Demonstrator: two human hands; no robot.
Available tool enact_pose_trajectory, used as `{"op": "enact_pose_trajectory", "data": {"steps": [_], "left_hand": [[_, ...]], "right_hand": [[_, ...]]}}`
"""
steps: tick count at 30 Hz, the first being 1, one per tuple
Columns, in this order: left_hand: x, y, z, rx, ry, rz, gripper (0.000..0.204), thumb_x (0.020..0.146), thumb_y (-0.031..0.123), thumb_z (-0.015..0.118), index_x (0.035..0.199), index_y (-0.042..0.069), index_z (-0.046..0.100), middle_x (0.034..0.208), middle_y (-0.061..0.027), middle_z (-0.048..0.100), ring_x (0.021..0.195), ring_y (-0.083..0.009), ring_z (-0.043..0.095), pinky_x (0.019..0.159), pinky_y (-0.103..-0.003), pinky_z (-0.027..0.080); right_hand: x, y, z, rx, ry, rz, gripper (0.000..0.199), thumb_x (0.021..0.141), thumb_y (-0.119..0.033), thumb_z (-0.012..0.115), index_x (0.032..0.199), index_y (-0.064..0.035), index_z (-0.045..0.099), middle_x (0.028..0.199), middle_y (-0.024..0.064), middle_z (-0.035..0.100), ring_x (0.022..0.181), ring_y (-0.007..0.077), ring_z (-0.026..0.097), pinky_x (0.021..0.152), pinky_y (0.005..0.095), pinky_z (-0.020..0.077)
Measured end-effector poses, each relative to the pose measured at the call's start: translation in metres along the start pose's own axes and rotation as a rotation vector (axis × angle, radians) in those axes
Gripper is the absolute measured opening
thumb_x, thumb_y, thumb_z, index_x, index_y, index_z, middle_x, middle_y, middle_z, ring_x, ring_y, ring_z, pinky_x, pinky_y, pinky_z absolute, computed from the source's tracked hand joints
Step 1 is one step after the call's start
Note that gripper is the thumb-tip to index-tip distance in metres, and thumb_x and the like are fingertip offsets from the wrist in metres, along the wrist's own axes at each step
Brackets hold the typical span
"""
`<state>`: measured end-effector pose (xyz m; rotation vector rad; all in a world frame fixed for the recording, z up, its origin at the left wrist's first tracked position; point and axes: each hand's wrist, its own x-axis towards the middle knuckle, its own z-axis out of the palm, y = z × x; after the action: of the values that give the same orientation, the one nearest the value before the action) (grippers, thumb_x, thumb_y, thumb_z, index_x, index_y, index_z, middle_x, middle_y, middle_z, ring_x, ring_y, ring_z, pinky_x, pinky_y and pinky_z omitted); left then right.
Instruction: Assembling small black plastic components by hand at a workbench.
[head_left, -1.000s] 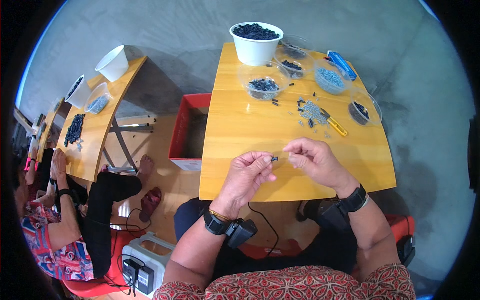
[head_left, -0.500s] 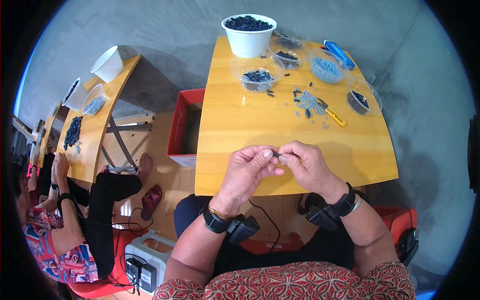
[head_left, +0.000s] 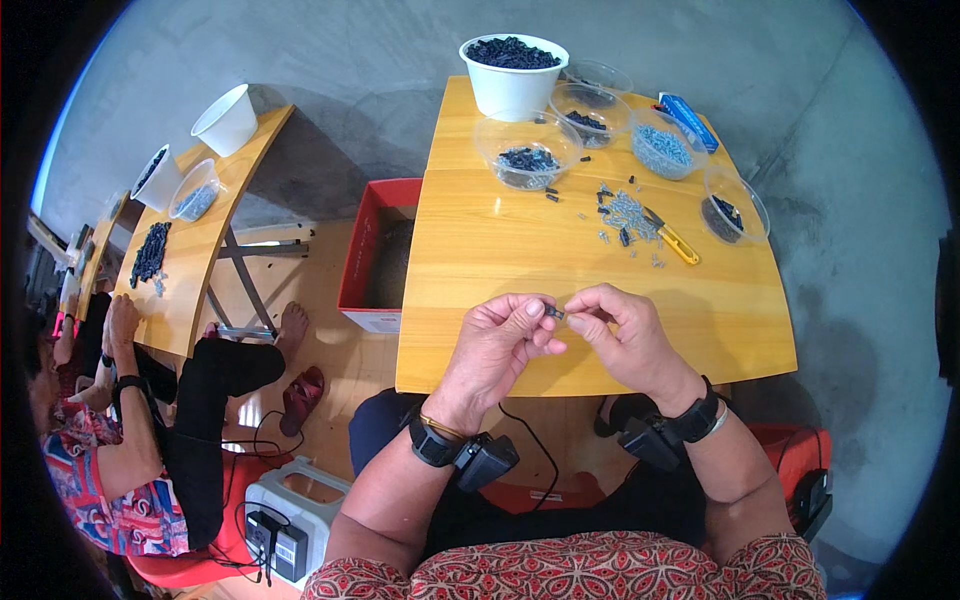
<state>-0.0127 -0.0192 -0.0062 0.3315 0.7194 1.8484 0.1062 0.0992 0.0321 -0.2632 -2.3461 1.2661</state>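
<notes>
Over the near part of the yellow wooden table [head_left: 470, 250], my left hand [head_left: 505, 335] pinches a small black plastic piece [head_left: 553, 312] between thumb and fingertips. My right hand [head_left: 625, 335] is just right of that piece, its thumb and forefinger close together; whether anything tiny sits between them is too small to tell. Beyond my hands lies a pile of small clear-grey pieces [head_left: 627, 215] with a few black ones among them. A yellow utility knife [head_left: 675, 240] rests at the pile's right edge.
At the back stands a white tub [head_left: 512, 90] heaped with black pieces. Clear bowls surround the pile, one holding bluish pieces [head_left: 662, 150]. A blue box [head_left: 690, 122] lies at the back right. Left are a red bin [head_left: 360, 250] and another person [head_left: 130, 440] working at a second table.
My right hand has drawn slightly right, away from the black piece, which stays in my left fingertips. The view has shifted a little.
</notes>
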Motion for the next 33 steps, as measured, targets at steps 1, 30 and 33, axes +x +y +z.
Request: {"op": "enact_pose_trajectory", "data": {"steps": [1, 30, 33], "left_hand": [[0.000, 0.000, 0.000, 0.006, 0.008, 0.000, 0.018, 0.087, 0.012, 0.049, 0.095, -0.003, 0.056, 0.076, -0.0068, 0.059, 0.064, -0.0107, 0.056, 0.065, -0.030, 0.054], [0.009, -0.027, 0.013, 1.586, -0.013, 0.789, 0.008, 0.063, 0.005, 0.066, 0.069, 0.005, 0.061, 0.065, -0.0085, 0.056, 0.067, -0.0266, 0.053, 0.067, -0.035, 0.038], [0.005, -0.025, 0.015, 1.622, -0.030, 0.796, 0.008, 0.063, 0.006, 0.066, 0.070, 0.005, 0.060, 0.067, -0.0081, 0.057, 0.069, -0.0262, 0.053, 0.069, -0.035, 0.037]], "right_hand": [[0.001, 0.000, 0.001, 0.000, -0.001, 0.000, 0.008, 0.080, -0.004, 0.055, 0.087, 0.0002, 0.055, 0.075, 0.0063, 0.059, 0.066, 0.0114, 0.055, 0.060, 0.0243, 0.0439], [-0.024, 0.030, -0.005, -0.481, 0.028, -0.177, 0.006, 0.066, 0.000, 0.055, 0.072, -0.0035, 0.055, 0.068, 0.0094, 0.052, 0.071, 0.0278, 0.050, 0.065, 0.0368, 0.0382], [-0.011, 0.017, 0.001, -0.204, 0.265, -0.053, 0.007, 0.071, -0.001, 0.052, 0.077, -0.0030, 0.056, 0.074, 0.0116, 0.055, 0.074, 0.0293, 0.051, 0.067, 0.0374, 0.0392]]}}
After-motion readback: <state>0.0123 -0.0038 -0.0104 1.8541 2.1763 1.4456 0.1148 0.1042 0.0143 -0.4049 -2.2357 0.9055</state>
